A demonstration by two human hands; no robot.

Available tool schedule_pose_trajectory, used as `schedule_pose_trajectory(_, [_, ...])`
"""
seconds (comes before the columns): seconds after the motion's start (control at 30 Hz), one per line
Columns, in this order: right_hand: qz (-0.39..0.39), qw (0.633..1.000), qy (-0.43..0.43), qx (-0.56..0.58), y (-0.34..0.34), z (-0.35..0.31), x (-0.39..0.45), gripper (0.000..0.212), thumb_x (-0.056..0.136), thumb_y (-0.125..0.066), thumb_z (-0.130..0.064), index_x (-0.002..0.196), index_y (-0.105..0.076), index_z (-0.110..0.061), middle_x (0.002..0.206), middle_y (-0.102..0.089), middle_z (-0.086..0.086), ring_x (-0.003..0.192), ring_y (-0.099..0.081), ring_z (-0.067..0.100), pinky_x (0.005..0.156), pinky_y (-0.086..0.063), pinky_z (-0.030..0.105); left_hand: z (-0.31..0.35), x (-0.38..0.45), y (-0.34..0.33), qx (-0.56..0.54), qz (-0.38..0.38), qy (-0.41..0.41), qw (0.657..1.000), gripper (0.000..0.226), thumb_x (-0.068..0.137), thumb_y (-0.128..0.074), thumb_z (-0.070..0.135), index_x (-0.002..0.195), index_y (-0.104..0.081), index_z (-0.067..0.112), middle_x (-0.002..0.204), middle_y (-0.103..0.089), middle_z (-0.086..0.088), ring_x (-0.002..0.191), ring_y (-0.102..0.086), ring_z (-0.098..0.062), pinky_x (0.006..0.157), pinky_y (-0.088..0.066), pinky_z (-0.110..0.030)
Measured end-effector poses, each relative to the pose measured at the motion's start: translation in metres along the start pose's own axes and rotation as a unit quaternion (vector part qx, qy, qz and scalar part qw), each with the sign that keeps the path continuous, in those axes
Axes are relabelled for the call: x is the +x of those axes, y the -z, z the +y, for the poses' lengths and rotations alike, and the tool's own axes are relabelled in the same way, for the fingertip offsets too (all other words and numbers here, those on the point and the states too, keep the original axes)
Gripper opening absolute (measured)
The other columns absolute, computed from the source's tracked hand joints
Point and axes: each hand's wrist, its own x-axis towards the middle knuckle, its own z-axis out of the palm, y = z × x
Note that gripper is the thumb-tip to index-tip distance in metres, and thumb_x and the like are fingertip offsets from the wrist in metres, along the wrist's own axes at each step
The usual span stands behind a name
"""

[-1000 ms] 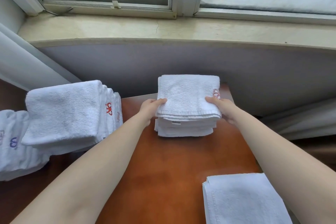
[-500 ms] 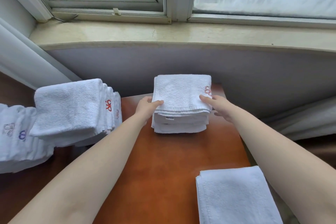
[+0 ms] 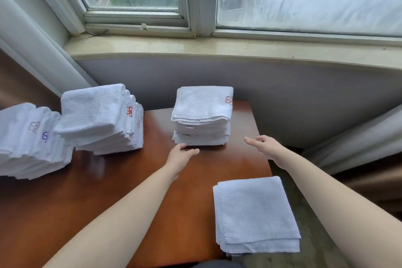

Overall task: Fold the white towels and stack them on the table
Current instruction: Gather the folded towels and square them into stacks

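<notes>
Presently on the reddish-brown wooden counter [image 3: 108,202]: one squared stack of folded white terry towels [image 3: 202,115], red embroidered mark at its top right corner, standing at the far edge near the far right corner. One flat, part-folded white terry towel [image 3: 256,213] at the near right corner, its right side overhanging that edge, its longer side running near to far. Two leaning rows of folded white towels [image 3: 95,115] along the left edge. Left hand [image 3: 181,156]: fingers extended and relaxed, empty, just before the stack's near left base; contact cannot be told. Right hand [image 3: 264,146]: fingers straight, empty, clear of the stack on its right. Governing relation, as judged: the flat towel lies nearward of both hands, directly beneath the right forearm, so the right hand is nearer and need only draw back to it; the left must cross rightward.
</notes>
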Motion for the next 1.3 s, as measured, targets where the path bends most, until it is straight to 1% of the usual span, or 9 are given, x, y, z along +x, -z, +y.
schedule_pose_trajectory(0.1, [0.003,1.000,-0.010,0.002,0.002,0.040,-0.019,0.124,0.061,-0.072,-0.083,0.154,-0.034,-0.011,0.156,-0.041,0.008,0.138,-0.045,0.028,0.111,-0.041,0.046,-0.026,-0.024,-0.027,0.008,-0.039,0.012,0.999,0.077,0.080,-0.082,0.045,0.145,-0.048,0.022,0.140,-0.056,-0.006,0.118,-0.057,-0.021,0.109,-0.046,-0.045])
schedule_pose_trajectory(0.2, [0.021,1.000,-0.020,0.009,0.003,0.084,-0.038,0.124,0.066,-0.077,-0.074,0.159,-0.022,-0.013,0.161,-0.033,0.009,0.143,-0.039,0.028,0.109,-0.038,0.041,-0.054,-0.047,-0.053,0.020,-0.059,0.028,0.998,0.079,0.078,-0.082,0.047,0.144,-0.048,0.022,0.141,-0.054,-0.007,0.119,-0.056,-0.022,0.108,-0.047,-0.045])
schedule_pose_trajectory(0.33, [0.024,0.998,-0.049,-0.002,0.003,0.131,-0.061,0.123,0.069,-0.078,-0.071,0.160,-0.018,-0.014,0.164,-0.027,0.008,0.147,-0.034,0.028,0.111,-0.036,0.042,-0.084,-0.072,-0.080,0.009,-0.083,0.067,0.994,0.090,0.076,-0.084,0.049,0.149,-0.042,0.018,0.143,-0.051,-0.008,0.118,-0.054,-0.021,0.093,-0.051,-0.037])
schedule_pose_trajectory(0.43, [-0.015,0.996,-0.089,0.015,0.000,0.161,-0.073,0.117,0.069,-0.077,-0.072,0.156,-0.028,-0.011,0.156,-0.041,0.009,0.138,-0.046,0.028,0.112,-0.041,0.045,-0.100,-0.085,-0.093,0.002,-0.101,0.105,0.989,0.097,0.076,-0.084,0.050,0.152,-0.037,0.015,0.151,-0.046,-0.008,0.131,-0.050,-0.025,0.100,-0.051,-0.043])
schedule_pose_trajectory(0.53, [-0.062,0.990,-0.105,0.072,-0.005,0.182,-0.084,0.100,0.065,-0.072,-0.079,0.138,-0.052,-0.013,0.130,-0.065,0.003,0.114,-0.066,0.023,0.103,-0.051,0.047,-0.114,-0.091,-0.101,-0.009,-0.115,0.131,0.985,0.095,0.079,-0.083,0.047,0.153,-0.035,0.012,0.151,-0.047,-0.009,0.134,-0.048,-0.026,0.107,-0.048,-0.048])
schedule_pose_trajectory(0.87, [-0.102,0.970,-0.130,0.177,-0.004,0.194,-0.096,0.053,0.086,-0.072,-0.049,0.126,-0.065,-0.014,0.113,-0.076,0.001,0.109,-0.071,0.024,0.107,-0.047,0.049,-0.130,-0.097,-0.109,-0.025,-0.150,0.141,0.978,0.067,0.081,-0.082,0.040,0.136,-0.055,0.012,0.127,-0.067,-0.001,0.118,-0.062,-0.020,0.107,-0.048,-0.049])
schedule_pose_trajectory(1.03, [-0.083,0.971,-0.145,0.171,-0.002,0.185,-0.094,0.046,0.084,-0.075,-0.036,0.121,-0.067,-0.010,0.108,-0.077,0.005,0.110,-0.068,0.030,0.108,-0.046,0.052,-0.135,-0.094,-0.108,-0.034,-0.172,0.142,0.974,0.059,0.083,-0.081,0.039,0.132,-0.058,0.015,0.126,-0.069,0.001,0.120,-0.061,-0.019,0.109,-0.045,-0.049])
schedule_pose_trajectory(1.17, [-0.086,0.969,-0.149,0.176,-0.003,0.182,-0.091,0.043,0.087,-0.073,-0.033,0.120,-0.068,-0.007,0.109,-0.077,0.007,0.111,-0.069,0.030,0.109,-0.045,0.051,-0.139,-0.091,-0.110,-0.104,-0.176,0.168,0.964,0.049,0.084,-0.081,0.029,0.127,-0.063,0.014,0.117,-0.074,0.001,0.113,-0.066,-0.019,0.089,-0.053,-0.039])
schedule_pose_trajectory(1.3, [-0.101,0.961,-0.151,0.210,-0.005,0.181,-0.086,0.043,0.090,-0.070,-0.031,0.122,-0.065,-0.003,0.112,-0.075,0.013,0.107,-0.072,0.031,0.099,-0.053,0.046,-0.145,-0.088,-0.107,-0.147,-0.186,0.185,0.954,0.041,0.084,-0.079,0.023,0.122,-0.067,0.013,0.108,-0.077,0.002,0.112,-0.067,-0.022,0.088,-0.054,-0.040])
